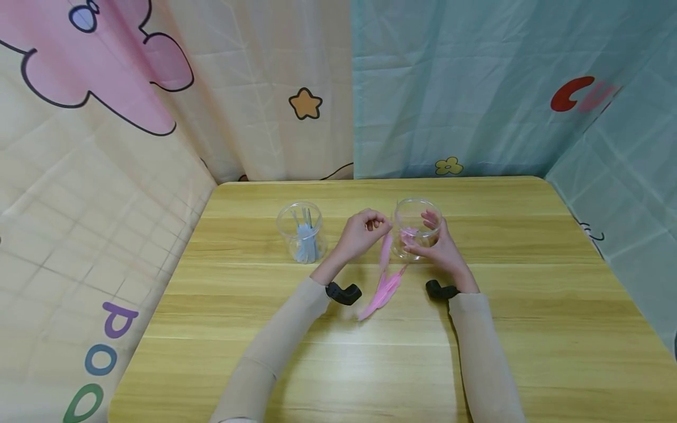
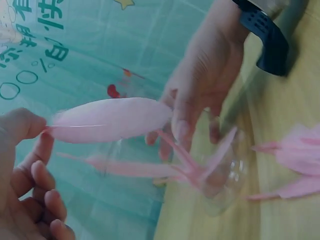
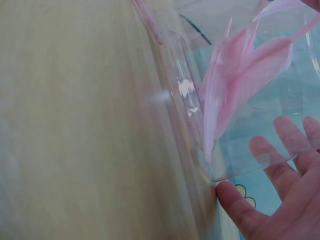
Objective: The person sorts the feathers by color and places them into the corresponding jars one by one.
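Between thumb and forefinger my left hand (image 1: 364, 232) pinches a pink feather (image 2: 110, 120) by its quill end. In the head view this feather hangs down just left of a clear cup (image 1: 419, 201). My right hand (image 1: 443, 249) holds the cup from its right side, with the thumb in front and the fingers spread around the wall. Several pink feathers (image 3: 240, 80) stand inside the cup, leaning different ways. On the table in front of it lie loose pink feathers (image 1: 385, 294), their quills toward the cup.
A second clear cup (image 1: 284, 228) with pale blue-grey feathers (image 1: 307, 241) stands left of my left hand. Both cups are on a wooden table (image 1: 370, 376). Printed curtains (image 1: 254, 88) hang behind and along both sides of it.
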Tool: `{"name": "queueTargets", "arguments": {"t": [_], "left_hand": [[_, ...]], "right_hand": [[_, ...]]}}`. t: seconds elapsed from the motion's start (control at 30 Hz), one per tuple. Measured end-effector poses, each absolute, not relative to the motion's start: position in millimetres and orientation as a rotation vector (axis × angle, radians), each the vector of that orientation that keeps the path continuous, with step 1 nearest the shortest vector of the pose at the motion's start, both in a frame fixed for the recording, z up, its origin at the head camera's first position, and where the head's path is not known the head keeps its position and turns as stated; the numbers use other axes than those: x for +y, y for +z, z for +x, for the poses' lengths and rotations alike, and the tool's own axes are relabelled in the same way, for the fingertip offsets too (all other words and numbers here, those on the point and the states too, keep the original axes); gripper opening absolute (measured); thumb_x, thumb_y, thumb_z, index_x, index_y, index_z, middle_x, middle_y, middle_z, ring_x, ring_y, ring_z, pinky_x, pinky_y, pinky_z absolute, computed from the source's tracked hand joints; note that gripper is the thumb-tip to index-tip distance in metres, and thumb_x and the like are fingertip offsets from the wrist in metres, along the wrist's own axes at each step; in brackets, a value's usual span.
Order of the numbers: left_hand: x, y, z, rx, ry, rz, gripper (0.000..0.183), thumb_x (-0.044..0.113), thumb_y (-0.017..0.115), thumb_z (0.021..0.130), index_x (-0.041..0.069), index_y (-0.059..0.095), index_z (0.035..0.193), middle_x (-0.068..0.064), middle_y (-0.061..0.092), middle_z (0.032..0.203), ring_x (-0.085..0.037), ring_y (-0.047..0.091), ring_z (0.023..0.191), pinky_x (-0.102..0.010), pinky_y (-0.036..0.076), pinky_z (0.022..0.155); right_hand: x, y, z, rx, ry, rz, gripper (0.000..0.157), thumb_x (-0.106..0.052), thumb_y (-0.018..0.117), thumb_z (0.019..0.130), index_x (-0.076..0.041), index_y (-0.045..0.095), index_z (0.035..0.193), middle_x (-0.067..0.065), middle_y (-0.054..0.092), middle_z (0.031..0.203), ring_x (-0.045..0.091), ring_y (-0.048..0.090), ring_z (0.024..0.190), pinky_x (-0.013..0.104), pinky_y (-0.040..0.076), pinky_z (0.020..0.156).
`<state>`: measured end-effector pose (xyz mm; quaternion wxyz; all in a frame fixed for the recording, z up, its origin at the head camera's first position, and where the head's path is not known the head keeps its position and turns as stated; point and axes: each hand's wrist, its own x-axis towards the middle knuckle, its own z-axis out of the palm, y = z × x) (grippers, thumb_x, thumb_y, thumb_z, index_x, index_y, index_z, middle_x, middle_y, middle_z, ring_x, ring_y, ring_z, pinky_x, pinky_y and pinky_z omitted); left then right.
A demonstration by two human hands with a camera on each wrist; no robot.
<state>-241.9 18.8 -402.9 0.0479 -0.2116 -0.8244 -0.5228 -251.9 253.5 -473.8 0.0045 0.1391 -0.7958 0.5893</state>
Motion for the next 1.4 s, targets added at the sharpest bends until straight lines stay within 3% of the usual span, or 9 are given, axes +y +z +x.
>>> {"name": "queueTargets", "arguments": {"t": [0.2, 0.53, 0.73, 0.87, 0.97, 1.1, 1.2, 1.4], "left_hand": [[33.7, -387.1, -248.9, -2.235, -1.697, -0.652, 0.017, 0.021, 0.064, 0.092, 0.005, 0.069, 0.093, -0.001, 0.055, 0.081, -0.013, 0.046, 0.075, -0.025, 0.036, 0.065], [57.6, -379.7, -264.6, -2.035, -1.684, -0.584, 0.017, 0.017, 0.066, 0.091, 0.001, 0.069, 0.095, -0.010, 0.052, 0.087, -0.031, 0.046, 0.085, -0.033, 0.035, 0.069], [64.6, -386.8, -269.2, -2.069, -1.669, -0.565, 0.016, 0.019, 0.067, 0.090, 0.004, 0.069, 0.097, -0.011, 0.052, 0.088, -0.030, 0.046, 0.088, -0.024, 0.031, 0.069], [65.4, -393.0, -269.9, -2.090, -1.652, -0.591, 0.017, 0.020, 0.069, 0.089, 0.007, 0.070, 0.101, -0.005, 0.051, 0.089, -0.026, 0.045, 0.088, -0.025, 0.032, 0.068], [63.9, -397.7, -268.9, -2.099, -1.636, -0.601, 0.021, 0.021, 0.070, 0.088, 0.008, 0.069, 0.104, -0.002, 0.051, 0.091, -0.023, 0.045, 0.088, -0.033, 0.036, 0.068], [59.2, -401.7, -266.8, -2.093, -1.634, -0.573, 0.023, 0.022, 0.072, 0.087, 0.008, 0.068, 0.104, -0.001, 0.052, 0.091, -0.020, 0.044, 0.085, -0.033, 0.036, 0.068], [53.2, -405.8, -264.4, -2.088, -1.638, -0.540, 0.022, 0.021, 0.072, 0.086, 0.008, 0.067, 0.103, 0.000, 0.049, 0.087, -0.019, 0.042, 0.081, -0.025, 0.032, 0.067], [36.8, -416.7, -255.3, -2.148, -1.639, -0.519, 0.020, 0.021, 0.071, 0.087, 0.005, 0.066, 0.096, -0.012, 0.050, 0.086, -0.033, 0.045, 0.080, -0.026, 0.032, 0.066]], "right_hand": [[252.0, -469.7, -249.7, -2.508, 1.870, 0.407, 0.098, -0.007, 0.079, 0.077, -0.009, 0.012, 0.147, 0.012, 0.022, 0.151, 0.035, 0.019, 0.137, 0.058, 0.018, 0.107], [243.0, -443.1, -234.3, -2.489, 1.916, 0.425, 0.091, 0.001, 0.075, 0.078, -0.004, 0.014, 0.144, 0.023, 0.021, 0.148, 0.042, 0.019, 0.135, 0.059, 0.018, 0.106], [243.1, -444.9, -235.4, -2.476, 1.931, 0.427, 0.092, -0.001, 0.076, 0.078, -0.003, 0.013, 0.145, 0.022, 0.022, 0.148, 0.042, 0.018, 0.135, 0.060, 0.017, 0.106], [247.1, -457.6, -241.7, -2.484, 1.901, 0.432, 0.097, -0.009, 0.079, 0.077, -0.006, 0.012, 0.146, 0.017, 0.022, 0.149, 0.039, 0.019, 0.136, 0.061, 0.018, 0.105], [250.3, -469.2, -247.6, -2.502, 1.859, 0.424, 0.099, -0.016, 0.081, 0.077, -0.011, 0.012, 0.147, 0.013, 0.023, 0.150, 0.036, 0.020, 0.136, 0.061, 0.019, 0.105], [250.7, -467.0, -249.0, -2.515, 1.869, 0.397, 0.099, -0.014, 0.081, 0.077, -0.012, 0.012, 0.148, 0.012, 0.022, 0.151, 0.035, 0.019, 0.137, 0.059, 0.018, 0.106], [247.8, -455.9, -243.7, -2.503, 1.903, 0.407, 0.097, -0.007, 0.079, 0.077, -0.007, 0.012, 0.147, 0.017, 0.021, 0.150, 0.038, 0.018, 0.136, 0.059, 0.017, 0.106], [243.6, -441.4, -234.4, -2.517, 1.876, 0.421, 0.092, -0.003, 0.075, 0.079, 0.000, 0.012, 0.146, 0.021, 0.021, 0.150, 0.040, 0.019, 0.136, 0.059, 0.017, 0.107]]}}
